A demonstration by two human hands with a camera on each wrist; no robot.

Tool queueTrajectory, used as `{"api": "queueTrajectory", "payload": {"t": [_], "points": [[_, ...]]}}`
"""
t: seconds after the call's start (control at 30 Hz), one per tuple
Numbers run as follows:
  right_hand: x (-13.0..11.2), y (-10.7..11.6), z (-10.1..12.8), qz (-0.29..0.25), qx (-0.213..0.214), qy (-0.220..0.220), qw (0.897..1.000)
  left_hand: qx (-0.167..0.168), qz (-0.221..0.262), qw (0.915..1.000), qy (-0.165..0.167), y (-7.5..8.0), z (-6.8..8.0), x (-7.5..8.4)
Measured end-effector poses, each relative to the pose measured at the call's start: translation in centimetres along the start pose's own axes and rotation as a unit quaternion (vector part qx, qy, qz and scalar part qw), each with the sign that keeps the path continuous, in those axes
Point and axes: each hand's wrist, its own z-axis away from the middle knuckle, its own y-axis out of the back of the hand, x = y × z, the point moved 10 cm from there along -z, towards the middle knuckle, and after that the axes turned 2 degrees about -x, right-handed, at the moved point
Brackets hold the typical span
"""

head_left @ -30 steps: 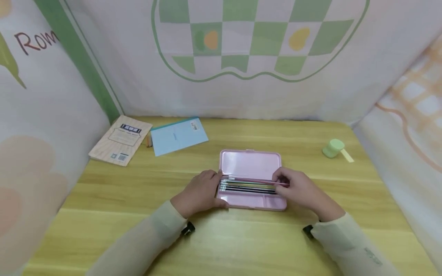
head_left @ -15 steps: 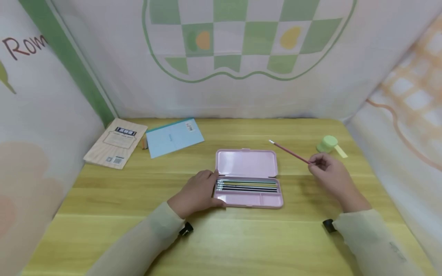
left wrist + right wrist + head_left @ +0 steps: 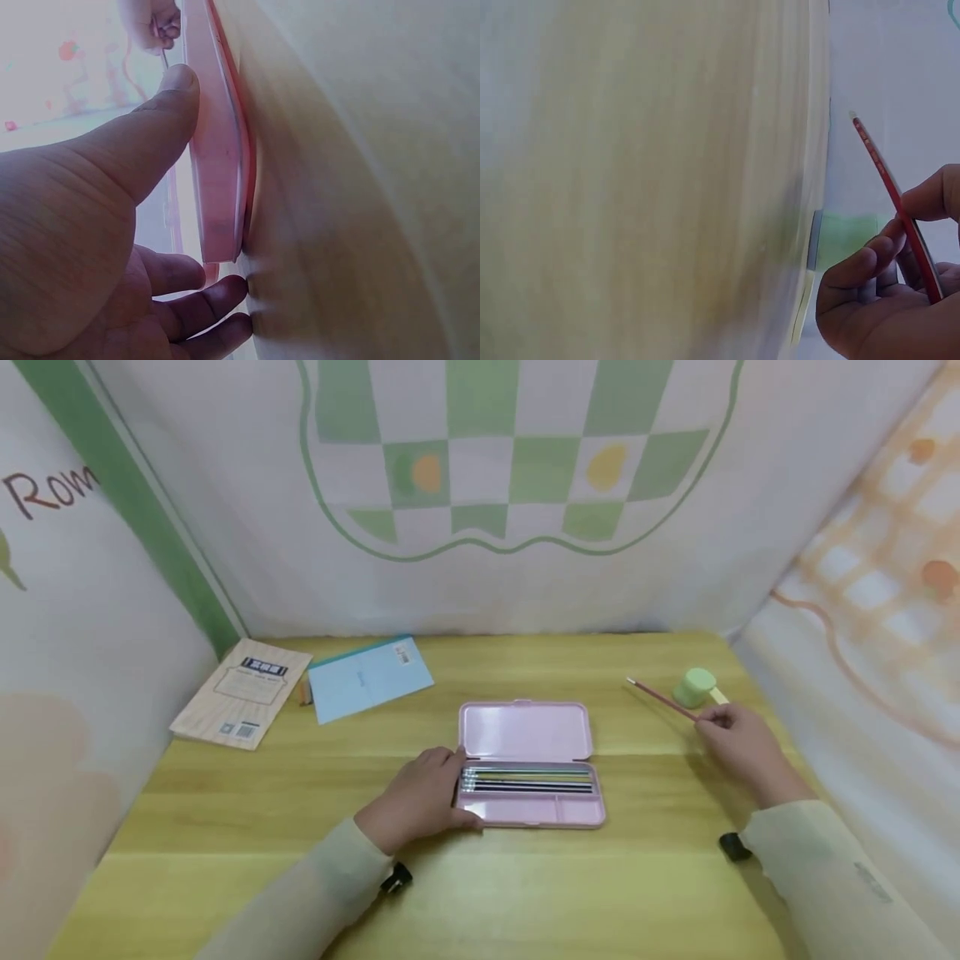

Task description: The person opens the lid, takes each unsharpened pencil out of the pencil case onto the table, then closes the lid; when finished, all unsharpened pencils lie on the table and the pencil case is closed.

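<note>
A pink pencil case [image 3: 525, 713] lies with its lid laid back on the table. Several pencils [image 3: 528, 781] are side by side in its long compartment, and the narrow front compartments hold nothing that I can see. My left hand [image 3: 416, 797] holds the case's left end, the thumb along its front side and the fingers round the end, as the left wrist view shows. Over to the right, my right hand [image 3: 742, 747] pinches a red pencil [image 3: 885, 172] between thumb and fingertips above the table. The pencil's white-tipped end points to the back left.
A light green cup-shaped item [image 3: 693, 687] with a pale yellow strip [image 3: 718, 695] stands beyond my right hand. At the back left lie a tan book [image 3: 243, 693], a light blue notebook [image 3: 371, 677] and a small orange-brown item [image 3: 305, 693]. White printed walls enclose the table [image 3: 585, 885].
My right hand has lifted the red pencil out of the case and carried it right, near the green item. The left hand stays at the case's left end. The head view has shifted slightly.
</note>
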Motion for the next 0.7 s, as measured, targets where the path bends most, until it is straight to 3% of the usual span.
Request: {"api": "queueTrajectory", "payload": {"t": [0.2,0.53,0.7], "points": [[0.9,-0.1,-0.5,0.014,-0.018,0.0,1.0,0.0,0.008,1.0,0.005,-0.2,0.2,-0.2],[0.8,-0.9,-1.0,0.049,-0.079,-0.003,0.996,-0.007,0.005,0.9999,0.005,-0.3,0.1,-0.1],[0.3,-1.0,-1.3,0.066,-0.088,0.009,0.994,-0.01,0.002,0.9999,0.008,-0.1,0.1,-0.2]]}}
